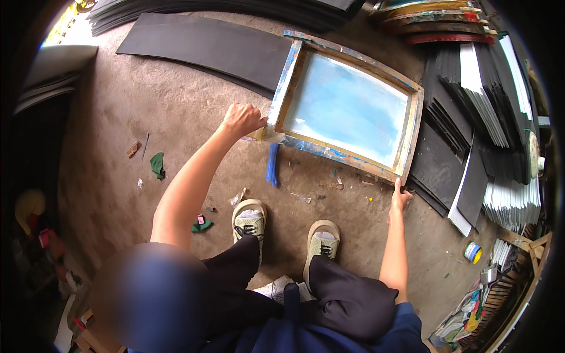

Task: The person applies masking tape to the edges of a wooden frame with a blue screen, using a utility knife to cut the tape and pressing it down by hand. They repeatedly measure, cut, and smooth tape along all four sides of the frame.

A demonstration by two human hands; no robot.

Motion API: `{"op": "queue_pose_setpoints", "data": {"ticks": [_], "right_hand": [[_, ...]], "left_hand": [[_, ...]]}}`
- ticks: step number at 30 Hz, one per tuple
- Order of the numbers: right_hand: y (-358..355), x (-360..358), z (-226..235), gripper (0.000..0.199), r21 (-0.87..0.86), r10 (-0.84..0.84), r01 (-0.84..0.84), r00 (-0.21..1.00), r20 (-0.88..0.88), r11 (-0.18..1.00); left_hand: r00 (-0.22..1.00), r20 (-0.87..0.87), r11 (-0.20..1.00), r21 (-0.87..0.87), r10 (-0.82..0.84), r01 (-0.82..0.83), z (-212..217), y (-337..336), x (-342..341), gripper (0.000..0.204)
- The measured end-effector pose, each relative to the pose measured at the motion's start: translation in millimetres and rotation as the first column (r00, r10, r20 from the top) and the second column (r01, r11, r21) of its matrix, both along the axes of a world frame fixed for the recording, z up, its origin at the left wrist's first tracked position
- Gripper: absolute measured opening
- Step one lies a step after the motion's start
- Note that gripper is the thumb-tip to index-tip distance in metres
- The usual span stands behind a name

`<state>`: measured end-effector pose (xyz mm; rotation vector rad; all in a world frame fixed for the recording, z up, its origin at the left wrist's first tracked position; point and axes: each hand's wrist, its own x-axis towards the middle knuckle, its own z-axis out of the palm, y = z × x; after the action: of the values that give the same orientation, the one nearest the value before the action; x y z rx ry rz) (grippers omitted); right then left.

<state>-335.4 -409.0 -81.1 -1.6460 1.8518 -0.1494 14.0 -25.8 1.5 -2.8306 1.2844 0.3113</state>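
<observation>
A wooden screen printing frame [344, 154], its edges smeared with blue and white paint, is tilted over the floor in front of me. Pale blue and white colour covers the mesh [347, 109] stretched inside it. My left hand [244, 120] is closed at the frame's near left corner, fingertips partly hidden. At the near right corner my right hand [400, 199] grips the wood, thumb on top and fingers underneath. A blue strip [272, 166] shows below the left corner; I cannot tell whether it is attached.
Long black sheets [206, 47] lie beyond the frame. At the right stand stacks of black and white sheets [471, 100], with more painted frames [435, 20] piled behind. A small paint tub [472, 252] sits at lower right. Green scraps [157, 165] and other litter dot the floor.
</observation>
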Motion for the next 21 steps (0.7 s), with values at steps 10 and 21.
{"op": "queue_pose_setpoints", "data": {"ticks": [10,21], "right_hand": [[12,9,1,0.083,-0.076,0.009,-0.009,1.0,-0.004,0.997],[11,7,12,0.078,-0.094,0.017,-0.012,0.999,0.051,0.996]], "left_hand": [[0.997,0.007,0.994,0.082,-0.077,0.076,-12,9,5,0.052],[0.989,-0.148,0.998,0.044,-0.028,0.035,-15,-6,11,0.06]]}}
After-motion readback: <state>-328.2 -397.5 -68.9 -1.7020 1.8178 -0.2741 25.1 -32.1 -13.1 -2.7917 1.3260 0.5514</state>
